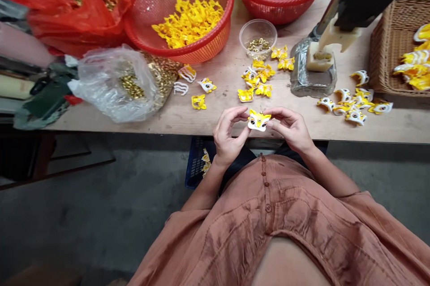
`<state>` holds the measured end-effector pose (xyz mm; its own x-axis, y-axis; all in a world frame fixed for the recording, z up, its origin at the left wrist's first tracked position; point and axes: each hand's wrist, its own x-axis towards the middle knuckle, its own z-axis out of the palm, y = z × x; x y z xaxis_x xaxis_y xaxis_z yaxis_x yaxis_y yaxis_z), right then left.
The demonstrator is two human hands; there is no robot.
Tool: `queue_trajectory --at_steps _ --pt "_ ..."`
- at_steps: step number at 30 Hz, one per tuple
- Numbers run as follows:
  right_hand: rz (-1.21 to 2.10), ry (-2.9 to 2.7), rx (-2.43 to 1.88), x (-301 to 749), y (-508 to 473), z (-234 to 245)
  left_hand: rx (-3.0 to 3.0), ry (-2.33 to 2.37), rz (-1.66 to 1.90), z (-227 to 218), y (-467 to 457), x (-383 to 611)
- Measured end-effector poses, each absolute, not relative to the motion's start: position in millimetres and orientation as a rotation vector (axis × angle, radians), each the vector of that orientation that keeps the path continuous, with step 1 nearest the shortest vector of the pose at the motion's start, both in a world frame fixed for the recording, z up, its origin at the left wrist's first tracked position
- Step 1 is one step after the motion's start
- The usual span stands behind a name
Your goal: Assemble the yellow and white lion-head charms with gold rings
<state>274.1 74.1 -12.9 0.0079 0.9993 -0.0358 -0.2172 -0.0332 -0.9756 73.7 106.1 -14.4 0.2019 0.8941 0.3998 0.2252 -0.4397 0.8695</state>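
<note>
Between both hands, just above the table's front edge, is a small yellow and white plastic lion-dance head [259,121] with dark eyes. My left hand [230,136] pinches its left side between thumb and fingers. On the other side, my right hand [291,128] grips it by the right edge. Behind it on the table lies a loose group of yellow plastic pieces [264,90]. To the left are a white and yellow face piece [207,85], a yellow piece [198,102] and a white wavy strip [180,88]. More lion heads [356,117] lie in a pile at right.
A red basket [181,55] of yellow parts and another red basket [278,10] of white parts stand behind. A clear cup [258,30] holds brass rings. A press with a taped base [312,84] and a wicker basket [386,48] stand right; plastic bags [110,102] lie left.
</note>
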Motion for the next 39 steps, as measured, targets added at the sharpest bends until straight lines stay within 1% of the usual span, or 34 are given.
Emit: queue_trajectory --at_steps 2,7,12,15,17,19,22,25,27,29,33,36,39 --pt "1.106 -1.127 -1.197 289 62 -10 1.794 1.095 1.205 -17 103 73" --pt "0.344 -1.402 -1.547 356 26 -11 1.733 1.158 1.132 -27 99 73" --pt "-0.013 -1.549 -1.819 412 5 -35 1.739 1.051 1.048 -23 99 88" --pt "-0.213 -1.606 -1.929 421 0 -51 1.814 1.083 1.112 -16 114 90" --pt "-0.266 -1.617 -1.928 420 -1 -59 1.853 1.164 1.217 -15 134 85" --pt "-0.219 -1.678 -1.872 420 -1 -65 1.961 1.251 1.254 -19 156 79" --pt "-0.163 -1.766 -1.791 425 5 -71 2.186 1.269 1.116 -29 184 78" --pt "-0.27 -1.751 -1.785 433 11 -74 2.19 1.252 1.032 -38 199 86" --pt "-0.358 -1.734 -1.766 437 11 -74 1.959 1.273 1.071 -39 200 91" --pt "-0.436 -1.724 -1.698 438 7 -72 1.557 1.242 1.076 -36 197 92" --pt "-0.474 -1.727 -1.53 422 -1 -58 0.795 1.035 0.911 -26 188 87" --pt "-0.41 -1.745 -1.437 399 6 -41 0.53 0.936 0.859 -21 182 87" --pt "-0.309 -1.777 -1.349 372 20 -25 0.485 0.905 0.859 -19 175 91"
